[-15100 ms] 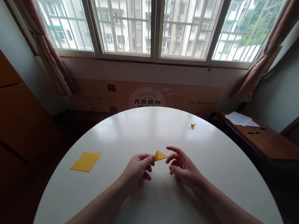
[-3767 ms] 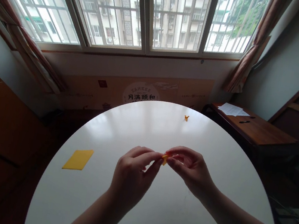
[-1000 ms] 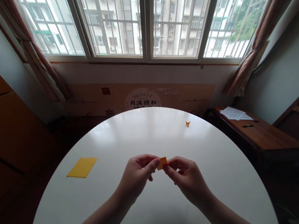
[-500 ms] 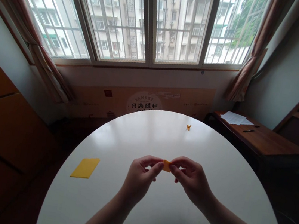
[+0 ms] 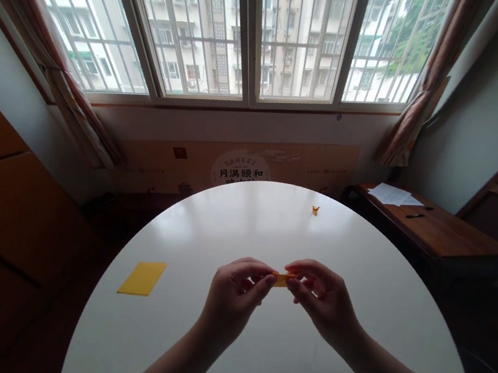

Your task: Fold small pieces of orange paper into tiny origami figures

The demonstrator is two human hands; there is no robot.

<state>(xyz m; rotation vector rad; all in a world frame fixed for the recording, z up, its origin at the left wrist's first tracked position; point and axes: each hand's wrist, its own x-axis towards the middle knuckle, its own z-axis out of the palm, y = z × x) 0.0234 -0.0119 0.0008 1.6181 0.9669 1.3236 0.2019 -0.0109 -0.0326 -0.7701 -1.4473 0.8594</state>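
Note:
A small folded piece of yellow-orange paper point(image 5: 281, 280) is held between both hands above the white round table point(image 5: 204, 230). My left hand point(image 5: 237, 292) pinches its left end between thumb and fingers. On the other end, my right hand point(image 5: 321, 296) has its thumb and fingertips closed. The fingers hide part of the paper, so its full shape cannot be made out. To the left of my hands lies a stack of square yellow paper point(image 5: 142, 278). A tiny folded paper figure point(image 5: 315, 210), with two raised points, stands near the far edge.
Beyond the table's far edge is a printed cardboard panel point(image 5: 197, 154) below the barred window point(image 5: 295, 42). At the right stands a wooden side table point(image 5: 454, 235) bearing white sheets point(image 5: 394, 195) and a dark object. An orange-brown cabinet point(image 5: 4, 211) is at the left.
The folded paper has turned and now looks flatter and wider between the fingers. Both hands have shifted slightly, and the right index finger is raised a little.

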